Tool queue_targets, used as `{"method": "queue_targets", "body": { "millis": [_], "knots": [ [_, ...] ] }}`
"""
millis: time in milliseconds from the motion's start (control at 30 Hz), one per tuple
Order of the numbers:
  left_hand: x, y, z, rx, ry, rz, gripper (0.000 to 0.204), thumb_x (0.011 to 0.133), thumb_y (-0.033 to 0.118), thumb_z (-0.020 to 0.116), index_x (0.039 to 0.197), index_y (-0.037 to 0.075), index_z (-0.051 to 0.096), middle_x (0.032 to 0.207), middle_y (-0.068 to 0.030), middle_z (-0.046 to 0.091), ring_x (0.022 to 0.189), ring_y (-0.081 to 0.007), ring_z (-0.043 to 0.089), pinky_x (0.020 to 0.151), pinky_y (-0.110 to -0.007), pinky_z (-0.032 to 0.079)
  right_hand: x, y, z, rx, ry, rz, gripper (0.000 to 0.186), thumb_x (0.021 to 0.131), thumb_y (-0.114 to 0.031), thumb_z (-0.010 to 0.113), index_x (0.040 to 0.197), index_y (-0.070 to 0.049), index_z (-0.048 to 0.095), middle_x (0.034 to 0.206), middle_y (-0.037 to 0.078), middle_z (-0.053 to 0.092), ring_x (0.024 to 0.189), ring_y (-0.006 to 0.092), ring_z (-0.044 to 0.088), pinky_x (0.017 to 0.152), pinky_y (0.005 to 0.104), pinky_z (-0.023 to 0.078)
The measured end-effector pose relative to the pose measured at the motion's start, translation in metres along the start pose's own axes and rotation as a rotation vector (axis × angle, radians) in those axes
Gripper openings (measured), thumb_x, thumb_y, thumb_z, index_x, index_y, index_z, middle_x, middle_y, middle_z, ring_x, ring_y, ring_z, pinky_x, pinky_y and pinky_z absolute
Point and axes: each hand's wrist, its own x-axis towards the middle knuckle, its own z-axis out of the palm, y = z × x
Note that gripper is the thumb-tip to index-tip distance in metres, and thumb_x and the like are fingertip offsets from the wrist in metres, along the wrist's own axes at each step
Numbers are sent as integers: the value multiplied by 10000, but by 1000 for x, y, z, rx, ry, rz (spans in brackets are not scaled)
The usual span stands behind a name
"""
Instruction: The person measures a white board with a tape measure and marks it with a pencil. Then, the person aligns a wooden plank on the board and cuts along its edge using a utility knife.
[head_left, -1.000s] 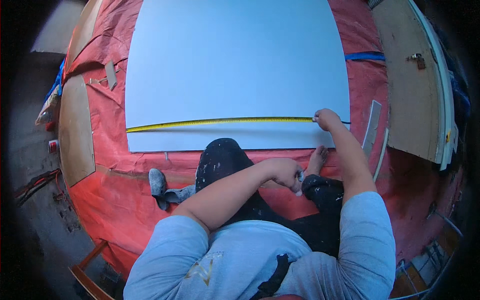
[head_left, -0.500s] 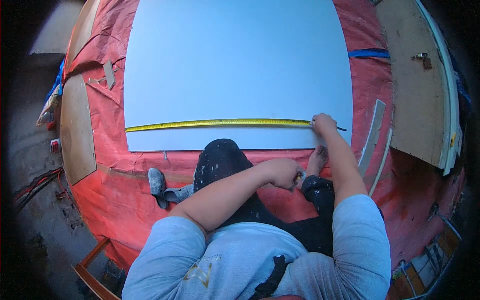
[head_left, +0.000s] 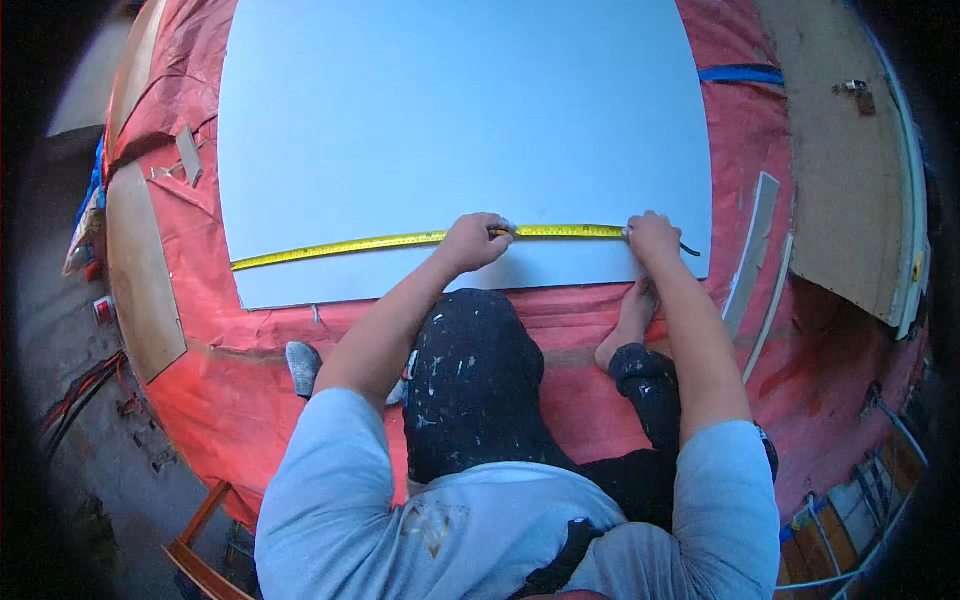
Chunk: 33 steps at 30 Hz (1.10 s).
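A large smooth white board [head_left: 460, 120] lies flat before me. Across its near part stretches the yellow blade of a tape measure [head_left: 340, 248], from the left edge to my right hand [head_left: 655, 240]. That hand is closed around the tape's case, which the fingers mostly hide; a dark strap sticks out to its right. Over the middle of the blade is my left hand [head_left: 476, 244], its fingers pinched on a small yellow pencil-like stick [head_left: 498, 233]. Its tip is at the blade; whether it touches the board I cannot tell.
A red sheet [head_left: 250, 430] covers the floor under the board. Narrow off-white strips [head_left: 752, 250] lie to the right, beside a wide brown panel [head_left: 840, 170]. At left is a thin wooden board [head_left: 143, 270]. A grey shoe [head_left: 303, 365] sits near my knee.
My left hand has moved from above my lap forward and left onto the tape blade, bringing the small yellow stick with it. The right hand still holds the tape's case.
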Motion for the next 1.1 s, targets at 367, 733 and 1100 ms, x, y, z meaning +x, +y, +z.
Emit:
{"method": "queue_targets", "body": {
  "millis": [367, 733, 1100],
  "knots": [
    [8, -53, 46, -38, 171, 112, 254, 837, 242, 633, 1003, 81, 737, 997, -170, 726, 934, -351, 694, 873, -424, 548, 18, 9, 24, -6, 172, -37, 328, 955, -427, 579, 1151, -191, 698, 1145, 122, 625, 1103, 329, 616, 876, 556, 528],
    [16, -44, 54, 87, 92, 259, 258, 879, 235, 643, 1054, 68, 732, 1005, -184, 713, 963, -377, 672, 876, -455, 538, 12, 12, 10, 6, 139, -15, 286, 959, -396, 586, 1093, -179, 714, 1143, 97, 647, 1107, 329, 625, 867, 564, 522],
    [21, -40, 69, 117, 170, 248, 204, 880, 257, 666, 904, 55, 682, 850, -172, 689, 823, -382, 660, 761, -485, 533, 0, -3, -7, 6, 68, 53, 292, 972, -401, 581, 1118, -181, 706, 1141, 91, 632, 1133, 308, 595, 903, 568, 496]
  ]
}}
